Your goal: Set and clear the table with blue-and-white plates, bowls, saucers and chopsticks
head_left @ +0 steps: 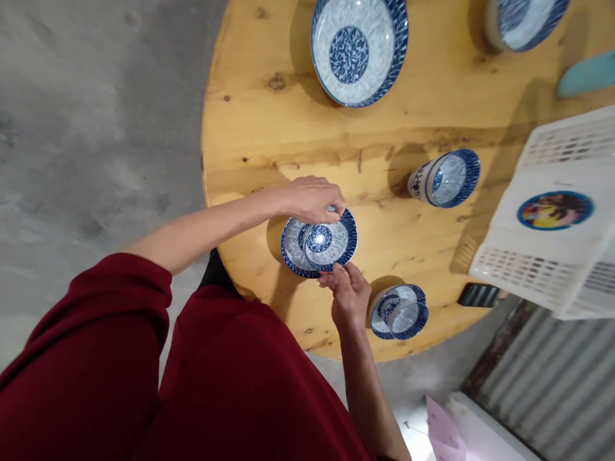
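Note:
A small blue-and-white bowl [336, 246] sits tilted over a second patterned bowl [290, 251], partly covering it, near the edge of the wooden table. My left hand [314, 198] grips the upper bowl's rim from the far side, its fingers curled in. On the near side, my right hand [350, 296] pinches the same bowl's rim between thumb and fingers. Whether the upper bowl touches the lower one I cannot tell.
Two small bowls [408, 319] overlap right of my right hand. Farther off stand a stack of bowls [444, 179], a large bowl [379, 38] and another bowl [533, 19]. A white basket [552, 169], a teal object [589, 73] and a black item [479, 294] lie rightward.

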`<state>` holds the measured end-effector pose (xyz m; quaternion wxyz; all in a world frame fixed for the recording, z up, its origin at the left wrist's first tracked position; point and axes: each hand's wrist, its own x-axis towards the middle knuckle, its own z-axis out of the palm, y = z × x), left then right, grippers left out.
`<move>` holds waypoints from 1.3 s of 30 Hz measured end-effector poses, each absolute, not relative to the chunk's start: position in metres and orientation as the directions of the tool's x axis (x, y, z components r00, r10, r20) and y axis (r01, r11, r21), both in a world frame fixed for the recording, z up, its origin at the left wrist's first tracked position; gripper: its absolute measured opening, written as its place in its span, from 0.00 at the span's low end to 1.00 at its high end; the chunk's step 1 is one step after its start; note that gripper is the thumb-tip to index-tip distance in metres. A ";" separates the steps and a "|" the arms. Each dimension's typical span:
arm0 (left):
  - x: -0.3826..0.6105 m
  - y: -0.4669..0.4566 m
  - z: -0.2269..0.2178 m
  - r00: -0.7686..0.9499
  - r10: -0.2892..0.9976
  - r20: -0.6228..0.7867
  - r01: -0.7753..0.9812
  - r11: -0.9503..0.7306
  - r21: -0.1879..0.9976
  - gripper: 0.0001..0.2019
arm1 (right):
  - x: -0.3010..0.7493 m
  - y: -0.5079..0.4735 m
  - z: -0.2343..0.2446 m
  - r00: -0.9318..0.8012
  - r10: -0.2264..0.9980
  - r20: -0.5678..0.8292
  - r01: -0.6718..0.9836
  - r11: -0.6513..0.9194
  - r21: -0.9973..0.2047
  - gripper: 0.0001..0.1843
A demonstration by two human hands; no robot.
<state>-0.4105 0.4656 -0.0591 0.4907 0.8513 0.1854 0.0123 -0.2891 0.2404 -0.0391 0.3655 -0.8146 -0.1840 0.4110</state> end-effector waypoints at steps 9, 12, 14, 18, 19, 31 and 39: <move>-0.408 0.464 -0.069 0.930 0.347 -0.119 0.270 -0.430 0.861 0.18 | -0.294 0.239 -0.039 0.609 0.585 -0.536 -0.002 -0.675 -0.738 0.16; -0.408 0.464 -0.069 0.928 0.350 -0.125 0.275 -0.420 0.865 0.18 | -0.295 0.239 -0.038 0.609 0.583 -0.538 0.001 -0.679 -0.734 0.16; -0.408 0.464 -0.069 0.927 0.352 -0.131 0.279 -0.410 0.868 0.18 | -0.295 0.239 -0.038 0.608 0.583 -0.539 0.008 -0.683 -0.730 0.16; -0.407 0.466 -0.068 0.930 0.339 -0.138 0.280 -0.413 0.867 0.18 | -0.296 0.241 -0.036 0.607 0.583 -0.540 0.016 -0.688 -0.726 0.15; -0.407 0.466 -0.068 0.931 0.336 -0.140 0.281 -0.418 0.864 0.18 | -0.296 0.241 -0.036 0.608 0.580 -0.542 0.009 -0.687 -0.726 0.15; -0.430 0.484 -0.052 0.920 0.362 -0.152 0.302 -0.404 0.864 0.17 | -0.298 0.243 -0.023 0.700 0.495 -0.515 -0.089 -0.655 -0.750 0.28; -0.517 0.492 -0.052 0.480 0.807 -0.345 0.593 -0.008 0.805 0.22 | -0.319 0.229 -0.011 0.774 0.439 -0.456 -0.223 -0.485 -0.846 0.26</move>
